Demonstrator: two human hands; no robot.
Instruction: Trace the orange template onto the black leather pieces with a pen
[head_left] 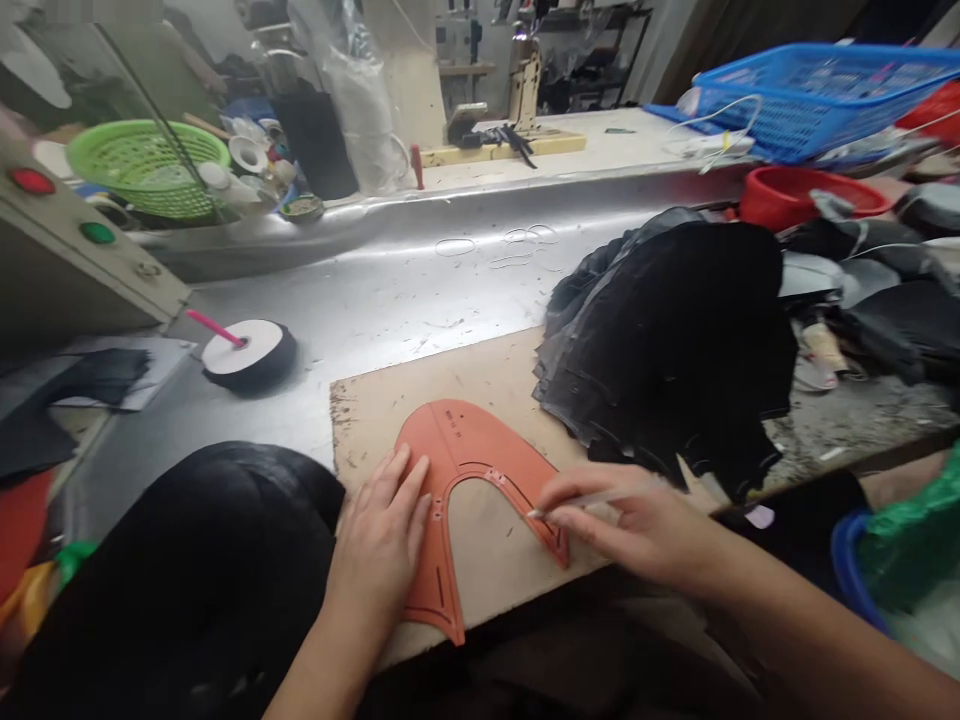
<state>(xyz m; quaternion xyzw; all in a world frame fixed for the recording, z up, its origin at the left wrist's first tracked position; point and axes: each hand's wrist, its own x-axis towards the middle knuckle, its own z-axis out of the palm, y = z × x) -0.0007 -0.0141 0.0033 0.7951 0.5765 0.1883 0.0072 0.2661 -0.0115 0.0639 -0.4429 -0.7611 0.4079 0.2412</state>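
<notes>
An orange horseshoe-shaped template (442,430) with narrow slots and small printed marks lies on a tan board (487,545). My left hand (386,525) rests on its left arm, fingers stretched out and pressing it flat. In my right hand (637,515) is a slim, pale pen (600,497), pinched between thumb and fingers. Its tip meets the template's right arm, by a slot near the inner edge. Whatever lies beneath the template cannot be made out.
A thick stack of black cut pieces (675,330) covers the board's right side. More black material (187,590) sits at left. Beyond are a tape roll (251,355) with a pink stick, a red basin (810,195), a blue basket (810,110) and a green basket (142,165).
</notes>
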